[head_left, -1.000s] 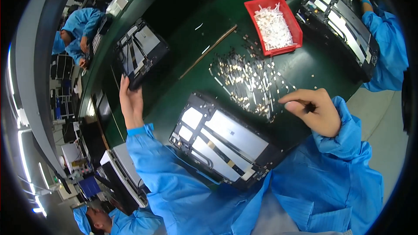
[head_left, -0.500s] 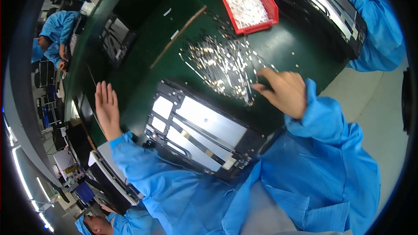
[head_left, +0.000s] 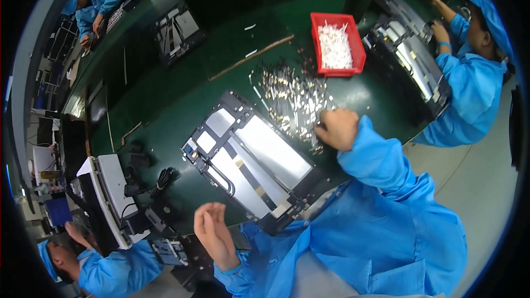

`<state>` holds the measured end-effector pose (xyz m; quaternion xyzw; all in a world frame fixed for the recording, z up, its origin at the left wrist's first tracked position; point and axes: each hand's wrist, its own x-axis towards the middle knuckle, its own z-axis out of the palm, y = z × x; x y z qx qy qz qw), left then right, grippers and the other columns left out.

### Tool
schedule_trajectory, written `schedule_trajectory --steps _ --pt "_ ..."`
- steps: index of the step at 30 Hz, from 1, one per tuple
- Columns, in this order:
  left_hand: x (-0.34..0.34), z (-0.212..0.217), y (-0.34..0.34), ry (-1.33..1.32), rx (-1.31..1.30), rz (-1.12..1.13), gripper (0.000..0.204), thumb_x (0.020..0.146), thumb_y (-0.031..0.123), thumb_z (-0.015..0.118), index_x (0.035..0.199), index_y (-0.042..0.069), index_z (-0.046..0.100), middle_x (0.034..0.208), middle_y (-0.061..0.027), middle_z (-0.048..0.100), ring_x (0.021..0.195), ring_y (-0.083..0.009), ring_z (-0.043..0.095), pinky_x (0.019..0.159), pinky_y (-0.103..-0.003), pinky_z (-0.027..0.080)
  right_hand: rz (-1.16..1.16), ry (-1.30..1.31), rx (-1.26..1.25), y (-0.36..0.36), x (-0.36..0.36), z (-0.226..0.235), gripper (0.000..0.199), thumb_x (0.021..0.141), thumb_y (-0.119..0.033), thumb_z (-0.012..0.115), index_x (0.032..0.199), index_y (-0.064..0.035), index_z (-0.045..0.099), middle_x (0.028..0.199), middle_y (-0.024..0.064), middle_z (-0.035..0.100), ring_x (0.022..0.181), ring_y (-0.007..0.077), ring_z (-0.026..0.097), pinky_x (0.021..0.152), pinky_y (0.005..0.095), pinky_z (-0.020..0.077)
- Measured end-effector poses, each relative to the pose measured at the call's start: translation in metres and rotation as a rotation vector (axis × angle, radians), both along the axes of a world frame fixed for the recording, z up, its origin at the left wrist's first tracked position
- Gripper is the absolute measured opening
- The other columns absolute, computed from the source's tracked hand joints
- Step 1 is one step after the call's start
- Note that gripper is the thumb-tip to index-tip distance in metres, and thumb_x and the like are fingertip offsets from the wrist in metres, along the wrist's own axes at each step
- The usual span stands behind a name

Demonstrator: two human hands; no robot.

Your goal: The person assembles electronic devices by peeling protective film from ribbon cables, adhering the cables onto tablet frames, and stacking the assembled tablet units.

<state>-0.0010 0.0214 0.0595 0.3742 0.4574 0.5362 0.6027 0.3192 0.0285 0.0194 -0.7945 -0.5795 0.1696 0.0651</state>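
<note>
An opened flat device chassis (head_left: 269, 146), black with silver panels and dark flat cables, lies slanted on the green table in front of me. My left hand (head_left: 214, 237) is raised by its near left edge, fingers stretched upward and lightly bent, with nothing seen in it. Beyond the chassis is a loose pile of thin dark and silver strips with small bright ends (head_left: 292, 96). At the near right edge of that pile, my right hand (head_left: 339, 128) has its fingers curled in; whatever is between the fingertips is hidden.
A red bin (head_left: 360, 55) of small white pieces stands behind the pile. Another chassis (head_left: 179, 32) lies far left. At right, a co-worker (head_left: 475, 88) sits by more chassis (head_left: 411, 66). Bundled black cable (head_left: 163, 179) and a white-edged device (head_left: 113, 190) are at left.
My view has swung, bringing more of the co-worker at right into sight. My left hand has come from beyond the chassis's left side to its near edge. My right hand's fingers have curled in.
</note>
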Motion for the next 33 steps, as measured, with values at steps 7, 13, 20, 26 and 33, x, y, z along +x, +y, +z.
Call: schedule_trajectory --steps 7,13,20,26,33 --pt "0.032 0.018 -0.032 0.124 0.143 -0.043 0.015 0.091 0.007 0.047 0.096 -0.004 0.055 0.094 -0.0164 0.06 0.089 -0.0211 0.058 0.085 -0.033 0.044 0.024 0.012 -0.076 0.006 0.008 0.003 0.022 0.072 -0.024 0.062 0.078 -0.0047 0.068 0.076 0.0195 0.064 0.074 0.0347 0.063 0.071 0.042 0.05" --pt "0.026 0.018 -0.039 0.264 0.255 -0.048 0.019 0.091 0.013 0.049 0.092 -0.005 0.054 0.098 -0.0192 0.059 0.092 -0.023 0.056 0.085 -0.032 0.043 -0.041 0.124 0.227 -0.014 0.018 0.032 0.016 0.076 -0.011 0.059 0.084 0.0 0.067 0.073 0.0158 0.065 0.066 0.0259 0.064 0.063 0.0332 0.0496" --pt "0.011 0.007 -0.068 0.323 -0.016 -0.239 0.039 0.089 0.019 0.053 0.12 -0.004 0.051 0.137 -0.0161 0.031 0.128 -0.0276 0.034 0.105 -0.038 0.027 -0.087 0.956 0.336 -0.031 -0.036 0.088 0.019 0.089 -0.009 0.054 0.089 0.0076 0.063 0.067 0.0085 0.063 0.063 0.01 0.057 0.061 0.0234 0.0449" --pt "0.015 0.004 -0.075 0.38 0.043 -0.43 0.056 0.087 0.022 0.054 0.135 -0.001 0.037 0.145 -0.0185 0.018 0.134 -0.0319 0.02 0.108 -0.04 0.017 -0.003 1.227 0.356 -0.048 -0.076 0.091 0.006 0.081 0.001 0.061 0.08 0.007 0.062 0.071 0.0137 0.065 0.073 0.0182 0.064 0.074 0.0284 0.0507" --pt "0.017 0.008 -0.083 0.14 -0.003 -0.386 0.067 0.09 0.032 0.049 0.141 -0.003 0.022 0.148 -0.0189 0.008 0.138 -0.0308 0.006 0.11 -0.041 0.007 0.138 1.079 0.308 -0.045 -0.105 0.072 0.008 0.079 -0.003 0.067 0.076 0.0024 0.062 0.071 0.0073 0.065 0.061 0.0066 0.058 0.051 0.0184 0.0417"
